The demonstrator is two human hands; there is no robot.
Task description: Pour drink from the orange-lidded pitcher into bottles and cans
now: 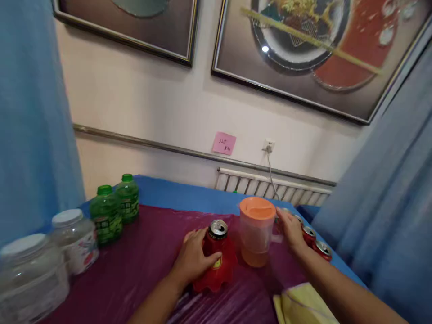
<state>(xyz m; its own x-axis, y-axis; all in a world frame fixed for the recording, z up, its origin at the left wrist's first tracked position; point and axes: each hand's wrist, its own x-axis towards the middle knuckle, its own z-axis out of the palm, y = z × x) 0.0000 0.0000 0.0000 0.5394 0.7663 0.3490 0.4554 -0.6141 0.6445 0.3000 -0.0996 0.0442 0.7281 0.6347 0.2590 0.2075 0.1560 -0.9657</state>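
My left hand (194,252) is closed around a red drink can (216,240) with an opened top. The can stands upright over a red scalloped-edged piece (216,279) on the dark purple cover; whether it rests on it or inside it I cannot tell. To the right of the can stands a clear plastic pitcher (254,240) with an orange lid and some amber liquid at the bottom. My right hand (290,228) reaches beside the pitcher's handle side, near a row of red cans (308,235). Its fingers are blurred and partly hidden, so any grip is unclear.
Two green bottles (105,216) and two clear jars with white lids (74,243) line the left side. A yellow cloth (303,303) lies at the front right. Behind the table are a wall, a radiator (256,182) and a plugged-in cord (271,168). Blue curtains (384,193) hang at both sides.
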